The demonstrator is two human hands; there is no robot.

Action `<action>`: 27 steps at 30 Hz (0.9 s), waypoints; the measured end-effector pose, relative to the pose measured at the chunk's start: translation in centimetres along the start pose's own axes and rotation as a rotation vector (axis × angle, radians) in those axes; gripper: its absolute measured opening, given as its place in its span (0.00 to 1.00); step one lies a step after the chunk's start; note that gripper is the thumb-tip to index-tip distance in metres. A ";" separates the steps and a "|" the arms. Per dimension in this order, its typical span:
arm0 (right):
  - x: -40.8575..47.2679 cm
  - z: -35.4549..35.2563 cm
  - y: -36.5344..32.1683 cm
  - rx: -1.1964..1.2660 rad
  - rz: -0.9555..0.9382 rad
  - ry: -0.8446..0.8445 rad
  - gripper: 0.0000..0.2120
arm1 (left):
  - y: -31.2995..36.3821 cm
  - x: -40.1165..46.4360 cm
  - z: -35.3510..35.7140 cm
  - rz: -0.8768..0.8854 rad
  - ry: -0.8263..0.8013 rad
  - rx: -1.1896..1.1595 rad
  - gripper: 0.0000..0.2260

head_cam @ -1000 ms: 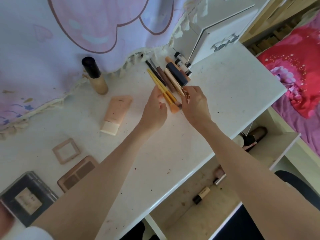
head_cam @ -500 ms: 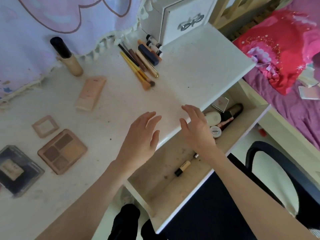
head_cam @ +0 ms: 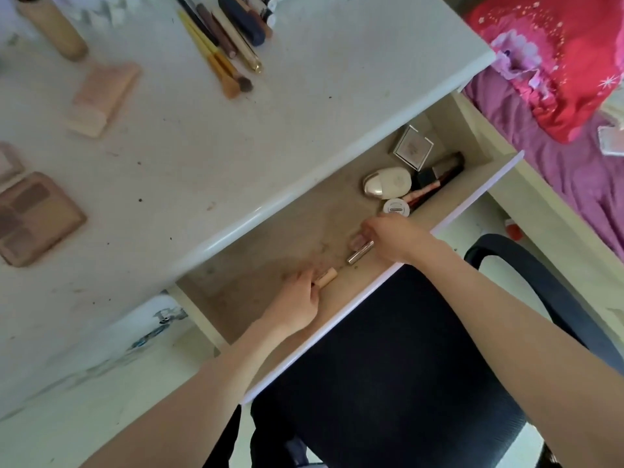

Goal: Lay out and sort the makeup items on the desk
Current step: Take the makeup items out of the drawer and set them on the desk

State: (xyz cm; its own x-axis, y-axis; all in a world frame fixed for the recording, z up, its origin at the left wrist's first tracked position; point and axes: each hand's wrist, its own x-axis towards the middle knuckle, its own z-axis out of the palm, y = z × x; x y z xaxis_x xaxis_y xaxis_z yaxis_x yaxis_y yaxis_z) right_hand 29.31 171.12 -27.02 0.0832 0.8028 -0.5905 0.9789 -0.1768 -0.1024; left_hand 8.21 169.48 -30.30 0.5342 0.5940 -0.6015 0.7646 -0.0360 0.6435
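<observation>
Both hands are down in the open drawer [head_cam: 449, 217] under the white desk [head_cam: 304, 123]. My left hand [head_cam: 299, 298] grips a small beige tube [head_cam: 327, 276] lying on the drawer floor. My right hand [head_cam: 395, 239] pinches a silver tube [head_cam: 360, 253] with a pink end. Further right in the drawer lie a cream oval compact [head_cam: 388, 182], a round white jar [head_cam: 395, 207], a square box [head_cam: 412, 147] and dark tubes [head_cam: 439, 175]. On the desk lie brushes and pencils [head_cam: 223, 45], a peach tube [head_cam: 101, 99], a foundation bottle [head_cam: 54, 27] and a brown palette [head_cam: 33, 217].
A black chair [head_cam: 405, 349] stands right below the drawer front. A bed with red and purple bedding [head_cam: 557, 62] is at the right. Another pale palette [head_cam: 8, 162] sits at the desk's left edge.
Both hands have left the brushes at the back of the desk, come toward me and dropped into the drawer. Each now holds a small tube. My view has tilted down.
</observation>
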 end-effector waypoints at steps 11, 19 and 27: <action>3.2 1.9 0.0 -0.324 -0.098 -0.128 0.20 | -1.1 3.4 1.7 -0.134 -0.116 0.062 0.18; 3.8 0.5 -1.4 -0.189 -0.056 -0.470 0.14 | -0.8 3.4 1.5 -0.084 -0.088 0.044 0.14; 3.9 0.7 -2.2 -0.143 -0.015 -0.479 0.13 | -2.6 2.2 1.3 -0.133 -0.071 -0.034 0.13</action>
State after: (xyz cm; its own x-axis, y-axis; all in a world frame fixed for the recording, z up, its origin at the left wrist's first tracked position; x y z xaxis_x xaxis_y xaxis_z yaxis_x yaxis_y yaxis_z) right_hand 27.31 174.29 -29.63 0.0069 0.4472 -0.8944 0.9979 -0.0601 -0.0224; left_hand 7.84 169.82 -33.86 0.4537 0.5331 -0.7141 0.8186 0.0674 0.5705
